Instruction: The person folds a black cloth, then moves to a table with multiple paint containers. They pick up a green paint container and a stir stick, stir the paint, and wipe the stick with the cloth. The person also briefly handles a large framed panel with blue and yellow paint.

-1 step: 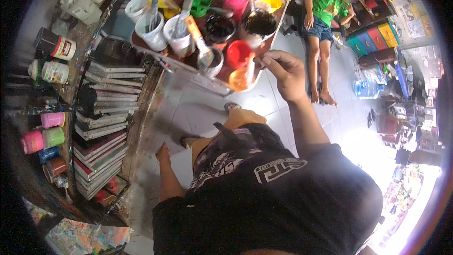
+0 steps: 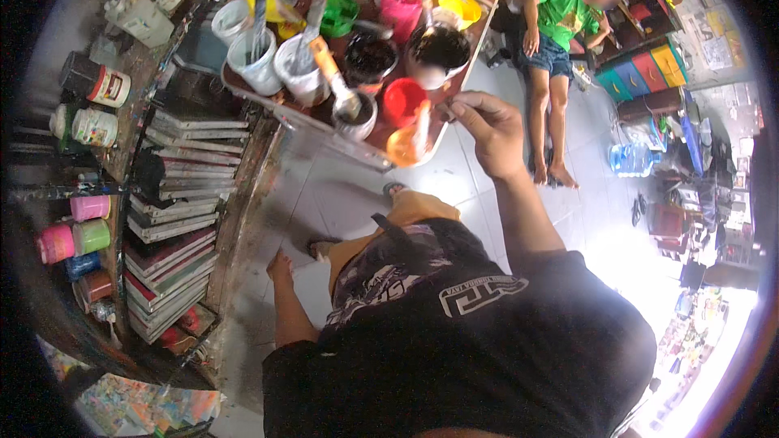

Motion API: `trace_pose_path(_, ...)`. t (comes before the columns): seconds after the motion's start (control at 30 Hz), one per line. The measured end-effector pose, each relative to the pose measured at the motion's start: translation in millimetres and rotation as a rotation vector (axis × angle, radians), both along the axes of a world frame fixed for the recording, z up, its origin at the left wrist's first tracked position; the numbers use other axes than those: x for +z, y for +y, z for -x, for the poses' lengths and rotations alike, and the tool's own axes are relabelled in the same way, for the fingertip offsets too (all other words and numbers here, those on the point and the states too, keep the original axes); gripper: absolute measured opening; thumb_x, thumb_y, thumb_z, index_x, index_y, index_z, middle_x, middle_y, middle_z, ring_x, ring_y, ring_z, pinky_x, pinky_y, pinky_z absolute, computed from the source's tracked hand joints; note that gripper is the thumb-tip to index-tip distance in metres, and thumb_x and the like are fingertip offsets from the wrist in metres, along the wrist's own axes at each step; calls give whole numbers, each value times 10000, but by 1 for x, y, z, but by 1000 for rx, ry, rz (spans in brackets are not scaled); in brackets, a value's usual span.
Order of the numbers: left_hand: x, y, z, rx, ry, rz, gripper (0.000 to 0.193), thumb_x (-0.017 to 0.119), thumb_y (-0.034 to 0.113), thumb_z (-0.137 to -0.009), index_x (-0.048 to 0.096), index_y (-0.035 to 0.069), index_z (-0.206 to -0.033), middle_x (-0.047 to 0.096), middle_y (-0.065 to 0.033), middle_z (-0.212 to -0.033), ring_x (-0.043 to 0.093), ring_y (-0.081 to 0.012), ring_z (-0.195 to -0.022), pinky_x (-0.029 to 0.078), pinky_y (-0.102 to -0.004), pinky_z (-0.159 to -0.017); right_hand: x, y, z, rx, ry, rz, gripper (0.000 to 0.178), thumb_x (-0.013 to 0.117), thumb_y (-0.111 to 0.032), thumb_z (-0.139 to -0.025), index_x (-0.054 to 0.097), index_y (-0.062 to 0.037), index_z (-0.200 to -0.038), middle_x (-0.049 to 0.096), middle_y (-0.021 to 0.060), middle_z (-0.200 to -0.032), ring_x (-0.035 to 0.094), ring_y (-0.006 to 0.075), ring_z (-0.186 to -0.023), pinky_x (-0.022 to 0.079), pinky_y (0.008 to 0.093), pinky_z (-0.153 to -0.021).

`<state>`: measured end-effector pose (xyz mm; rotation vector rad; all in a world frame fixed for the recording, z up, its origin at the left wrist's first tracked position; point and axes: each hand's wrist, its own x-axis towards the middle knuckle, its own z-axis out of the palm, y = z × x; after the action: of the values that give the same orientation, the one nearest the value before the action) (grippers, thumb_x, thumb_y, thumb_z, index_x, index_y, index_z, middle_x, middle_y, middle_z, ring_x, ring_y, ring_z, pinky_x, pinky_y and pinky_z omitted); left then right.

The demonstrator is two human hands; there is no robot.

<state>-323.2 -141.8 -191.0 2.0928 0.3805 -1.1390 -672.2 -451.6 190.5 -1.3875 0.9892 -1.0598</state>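
Note:
My right hand (image 2: 490, 128) is raised beside the table's near right corner, thumb and fingertips pinched together. What they hold, if anything, is too small to make out. Just left of the fingertips stand a red cup (image 2: 403, 100) and an orange cup (image 2: 403, 148) with a pale stick or handle in it. A brush with a wooden handle (image 2: 327, 61) rests in a whitish pot (image 2: 358, 122). Behind are two pots of black paint (image 2: 439, 47) (image 2: 371, 59). My left hand (image 2: 280, 266) hangs low at my left side, away from the table, its fingers unclear.
More paint pots, white, green (image 2: 337, 15), pink (image 2: 401, 6) and yellow, crowd the table (image 2: 341, 144). A rack of stacked frames (image 2: 182, 219) and shelves with paint tubs (image 2: 91, 235) stand left. A person in a green shirt (image 2: 558, 8) is at far right, near coloured drawers (image 2: 645, 69).
The view has shifted slightly, and the table's pots sit a little further left and lower. My right hand keeps its pinch and appears slightly further from the orange cup.

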Motion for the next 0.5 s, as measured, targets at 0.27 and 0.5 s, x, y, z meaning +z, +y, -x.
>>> trace_pose_path(0.27, 79, -83, 131, -87, -7, 12, 401, 573, 362, -768, 554, -1, -938, 586, -98, -818, 565, -195, -706, 401, -298, -468, -21, -62, 101, 45, 161, -27, 126, 545, -72, -815, 614, 33, -821, 618, 84, -789, 562, 128, -700, 443, 242, -645)
trace_pose_path(0.5, 37, -47, 148, -223, 21, -53, 443, 608, 384, -744, 549, -3, -953, 582, -104, -840, 561, -200, -701, 392, -303, -463, -26, -70, 106, 38, 59, -110, 119, 535, -67, -817, 598, 30, -845, 620, 83, -780, 563, 135, -699, 445, 254, -652)
